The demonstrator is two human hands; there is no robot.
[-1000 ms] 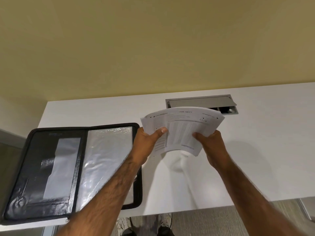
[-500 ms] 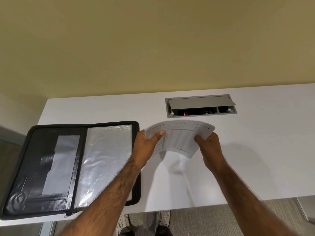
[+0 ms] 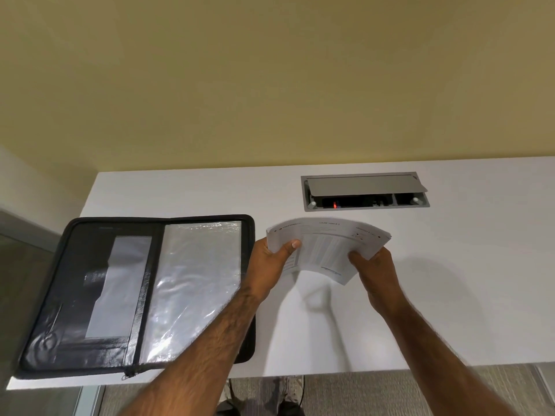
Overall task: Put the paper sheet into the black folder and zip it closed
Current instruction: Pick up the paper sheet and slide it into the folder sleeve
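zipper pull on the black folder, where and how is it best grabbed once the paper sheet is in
Pinch the small zipper pull itself, where it hangs at the near edge below the spine of the open black folder. Come from the near side, since it sticks out toward the person past the rim. Both hands hold the paper sheet now; the left hand is nearer the folder, so it probably suits.

The folder [image 3: 135, 295] lies open on the left part of the table [image 3: 465, 295], at its near edge. To its right, above the tabletop, the left hand [image 3: 270, 262] and right hand [image 3: 375, 271] hold the paper sheet [image 3: 326, 244] between them. Behind the sheet, a cable box [image 3: 365, 191] sits in the tabletop.
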